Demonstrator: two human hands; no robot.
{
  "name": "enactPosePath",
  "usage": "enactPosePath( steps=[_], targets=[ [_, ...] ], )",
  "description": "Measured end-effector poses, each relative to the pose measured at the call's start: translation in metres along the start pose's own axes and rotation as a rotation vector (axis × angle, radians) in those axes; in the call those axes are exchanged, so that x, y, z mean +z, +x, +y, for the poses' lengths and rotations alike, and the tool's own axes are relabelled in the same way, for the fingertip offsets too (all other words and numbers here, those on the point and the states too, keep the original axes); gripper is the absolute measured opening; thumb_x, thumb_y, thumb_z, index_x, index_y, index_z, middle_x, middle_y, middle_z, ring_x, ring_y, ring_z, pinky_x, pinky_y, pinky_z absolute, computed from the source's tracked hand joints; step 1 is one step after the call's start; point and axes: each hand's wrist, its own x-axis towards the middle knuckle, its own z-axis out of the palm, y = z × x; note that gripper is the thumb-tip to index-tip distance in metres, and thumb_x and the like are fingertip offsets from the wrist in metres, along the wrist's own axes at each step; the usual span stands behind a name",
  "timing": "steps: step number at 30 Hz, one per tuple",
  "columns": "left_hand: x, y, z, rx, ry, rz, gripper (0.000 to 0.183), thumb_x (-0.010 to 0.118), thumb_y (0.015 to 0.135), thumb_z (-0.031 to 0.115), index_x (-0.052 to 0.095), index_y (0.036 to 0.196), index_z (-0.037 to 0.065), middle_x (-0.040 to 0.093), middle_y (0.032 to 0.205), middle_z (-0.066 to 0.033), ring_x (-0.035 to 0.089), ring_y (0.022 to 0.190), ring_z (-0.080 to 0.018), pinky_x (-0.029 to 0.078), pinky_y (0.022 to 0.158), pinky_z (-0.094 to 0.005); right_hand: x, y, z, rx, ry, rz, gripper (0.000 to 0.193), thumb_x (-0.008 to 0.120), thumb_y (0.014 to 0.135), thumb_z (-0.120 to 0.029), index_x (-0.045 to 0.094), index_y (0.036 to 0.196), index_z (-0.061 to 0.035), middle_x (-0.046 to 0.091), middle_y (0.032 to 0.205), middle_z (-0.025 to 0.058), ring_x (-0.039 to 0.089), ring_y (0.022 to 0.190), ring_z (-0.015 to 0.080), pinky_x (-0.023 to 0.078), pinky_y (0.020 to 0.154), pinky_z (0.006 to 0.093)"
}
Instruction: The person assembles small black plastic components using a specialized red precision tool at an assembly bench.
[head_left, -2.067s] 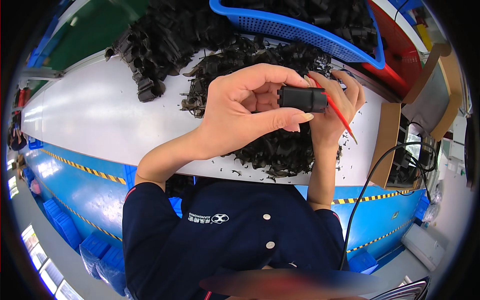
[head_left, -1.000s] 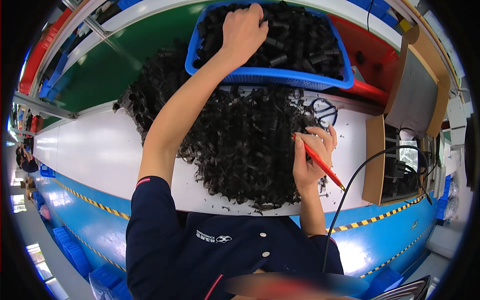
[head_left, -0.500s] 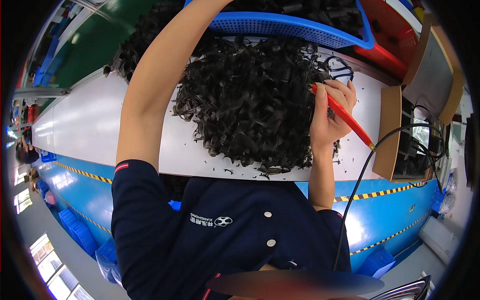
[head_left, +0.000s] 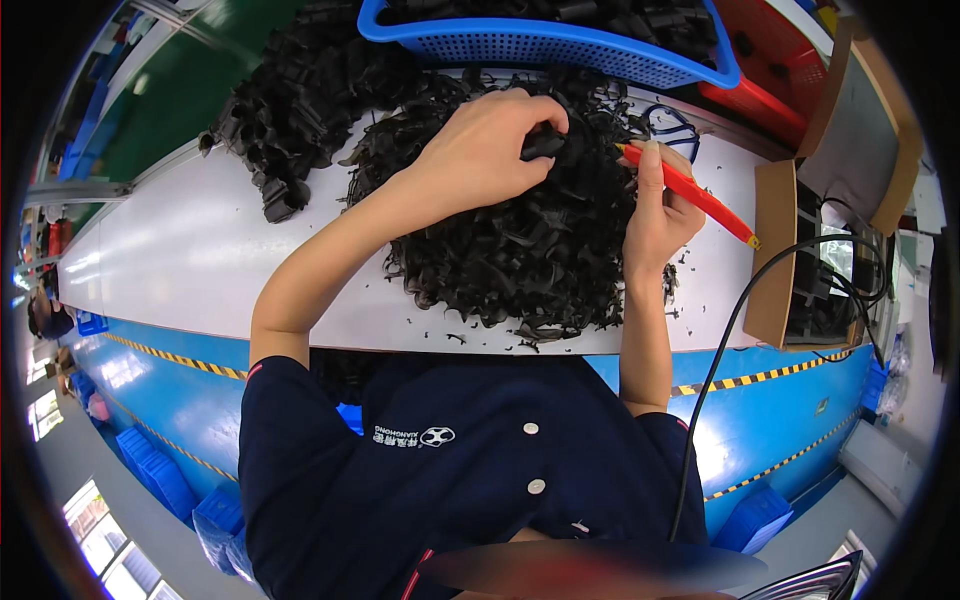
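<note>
A big heap of curly black plastic shavings (head_left: 480, 262) covers the middle of the white table. Over its upper part my left hand (head_left: 490, 150) curls thumb and fingers round a small black plastic part (head_left: 542, 146), which hardly stands out from the dark heap. My right hand (head_left: 662, 215), at the right edge of the shavings, grips a slim red trimming knife (head_left: 705, 198) with yellowish ends. Its tip points left, toward the black part and apart from it. Further left lies a pile of black plastic parts (head_left: 290, 120).
A blue perforated basket (head_left: 560, 52) of black parts stands beyond the heap, beside a red crate (head_left: 775, 70). Dark-blue-handled cutters (head_left: 672, 128) lie behind my right hand. At the right is an open cardboard box (head_left: 772, 250), with a black cable (head_left: 722, 360) looping past it.
My left hand has come back from the basket to the heap, now with a black part in its fingers. My right hand has stayed nearly in place, still holding the knife.
</note>
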Motion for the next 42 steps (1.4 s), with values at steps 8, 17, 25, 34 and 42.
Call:
enactPosePath(
  steps=[8, 17, 25, 34, 42],
  targets=[
    [0.000, -0.024, 0.017, -0.213, -0.898, 0.138, 0.032, 0.073, 0.069, 0.004, 0.047, 0.088, 0.007, 0.047, 0.080, 0.0032, 0.045, 0.074, -0.0039, 0.043, 0.066, -0.0189, 0.027, 0.003, -0.048, 0.211, 0.230, -0.032, 0.021, 0.054, 0.089, -0.016, 0.061, 0.092, 0.0039, 0.063, 0.089, 0.0098, 0.057, 0.081, 0.0131, 0.042, 0.081, 0.0247],
    [0.005, -0.032, 0.013, -0.186, -1.279, 0.295, 0.024, 0.068, 0.076, 0.005, 0.050, 0.092, 0.003, 0.055, 0.081, -0.0012, 0.053, 0.065, -0.0037, 0.044, 0.055, -0.0171, 0.046, -0.008, -0.033, 0.065, 0.074, -0.032, 0.017, 0.054, 0.088, -0.011, 0.061, 0.093, 0.0036, 0.059, 0.073, 0.0053, 0.053, 0.065, 0.0081, 0.041, 0.062, 0.0186],
    [-0.005, -0.028, -0.015, -0.192, -0.898, 0.573, 0.021, 0.069, 0.075, 0.003, 0.055, 0.091, 0.003, 0.057, 0.082, -0.0013, 0.052, 0.063, -0.0051, 0.042, 0.051, -0.0161, 0.035, -0.002, -0.019, 0.201, 0.137, -0.012, 0.025, 0.053, 0.089, -0.019, 0.060, 0.092, 0.0050, 0.049, 0.053, 0.0039, 0.048, 0.047, 0.0104, 0.039, 0.048, 0.0202],
    [-0.007, -0.039, 0.017, 0.155, -0.366, 0.463, 0.026, 0.075, 0.065, 0.016, 0.061, 0.083, 0.005, 0.054, 0.077, -0.0039, 0.049, 0.064, -0.0159, 0.039, 0.057, -0.0253, 0.034, -0.007, -0.022, 0.152, 0.232, -0.015, 0.015, 0.055, 0.088, -0.009, 0.060, 0.094, 0.0032, 0.054, 0.059, 0.0021, 0.047, 0.052, 0.0050, 0.036, 0.050, 0.0159],
    [0.026, -0.045, 0.028, -0.003, -0.630, 0.267, 0.027, 0.074, 0.067, 0.011, 0.059, 0.087, 0.001, 0.058, 0.084, -0.0058, 0.052, 0.078, -0.0170, 0.042, 0.070, -0.0274, 0.036, -0.012, -0.023, 0.065, 0.301, -0.028, 0.012, 0.057, 0.085, -0.004, 0.060, 0.094, 0.0039, 0.055, 0.061, 0.0031, 0.047, 0.051, 0.0045, 0.036, 0.047, 0.0158]
  ],
)
